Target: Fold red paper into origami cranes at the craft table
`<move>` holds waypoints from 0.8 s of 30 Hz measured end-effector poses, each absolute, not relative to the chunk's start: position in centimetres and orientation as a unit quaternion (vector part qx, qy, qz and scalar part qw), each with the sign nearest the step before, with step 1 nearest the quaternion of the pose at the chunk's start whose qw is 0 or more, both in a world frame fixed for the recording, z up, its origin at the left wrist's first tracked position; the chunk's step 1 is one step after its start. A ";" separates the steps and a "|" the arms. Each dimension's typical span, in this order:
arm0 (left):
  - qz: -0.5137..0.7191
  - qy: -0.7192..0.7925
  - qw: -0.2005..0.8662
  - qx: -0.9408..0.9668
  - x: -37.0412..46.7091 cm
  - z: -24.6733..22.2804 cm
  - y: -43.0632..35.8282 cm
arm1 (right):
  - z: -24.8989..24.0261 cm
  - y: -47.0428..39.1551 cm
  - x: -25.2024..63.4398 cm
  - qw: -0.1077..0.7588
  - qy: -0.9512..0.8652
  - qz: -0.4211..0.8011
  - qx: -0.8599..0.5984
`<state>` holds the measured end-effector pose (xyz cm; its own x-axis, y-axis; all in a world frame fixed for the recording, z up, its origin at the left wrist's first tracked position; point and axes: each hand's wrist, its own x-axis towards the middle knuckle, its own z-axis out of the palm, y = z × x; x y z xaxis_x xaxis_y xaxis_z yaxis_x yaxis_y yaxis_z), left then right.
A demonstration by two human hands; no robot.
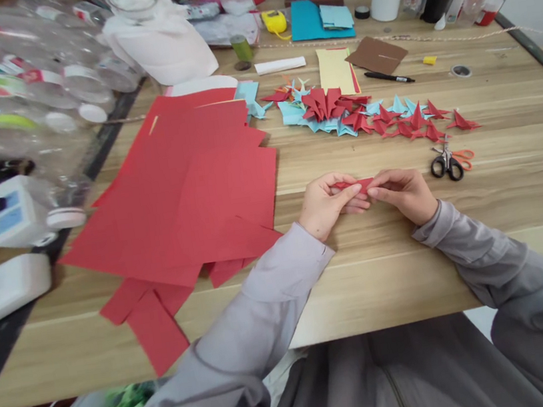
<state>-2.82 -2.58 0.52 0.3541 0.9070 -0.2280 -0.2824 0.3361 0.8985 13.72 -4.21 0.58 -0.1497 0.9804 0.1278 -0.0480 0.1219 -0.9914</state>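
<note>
Between my two hands is a small folded piece of red paper [364, 184], held just above the wooden table. My left hand [331, 203] pinches its left part, thumb on top and fingers beneath. At its right end, the thumb and fingertips of my right hand [404, 193] close on it. Much of the paper is hidden by my fingers. Beyond the hands lie several folded red paper cranes [416, 119] and light blue ones [396, 105]. Scissors with black handles [446, 164] rest right of my right hand, over an orange-handled pair [464, 158].
Large red paper sheets [173, 190] and cut red strips [157, 331] cover the table's left side. Plastic bottles [47, 87] crowd the far left, near a white box-like device [20, 210]. A black pen [389, 77], brown paper [377, 55] and yellow paper [335, 72] lie further back.
</note>
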 end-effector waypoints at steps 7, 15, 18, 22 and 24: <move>0.452 0.394 0.689 0.408 -2.6 0.3 -2.6 | 0.3 -4.0 13.7 0.496 -0.528 0.518 -0.455; 0.462 0.390 0.667 0.435 -2.4 0.0 -2.8 | 0.4 -4.0 13.7 0.490 -0.508 0.529 -0.471; 0.464 0.401 0.658 0.438 -2.3 -0.1 -2.8 | 0.4 -4.0 13.5 0.490 -0.501 0.530 -0.478; 0.468 0.405 0.652 0.438 -2.2 0.0 -2.9 | 0.4 -3.9 13.5 0.489 -0.487 0.540 -0.483; 0.470 0.405 0.652 0.436 -2.2 0.1 -2.9 | 0.4 -3.9 13.5 0.487 -0.487 0.547 -0.475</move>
<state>-2.16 -2.90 0.07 0.2299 0.9661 -0.1173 -0.2602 0.1772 0.9491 13.52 -3.91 0.41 -0.0743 0.9962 -0.0456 -0.0695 -0.0508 -0.9963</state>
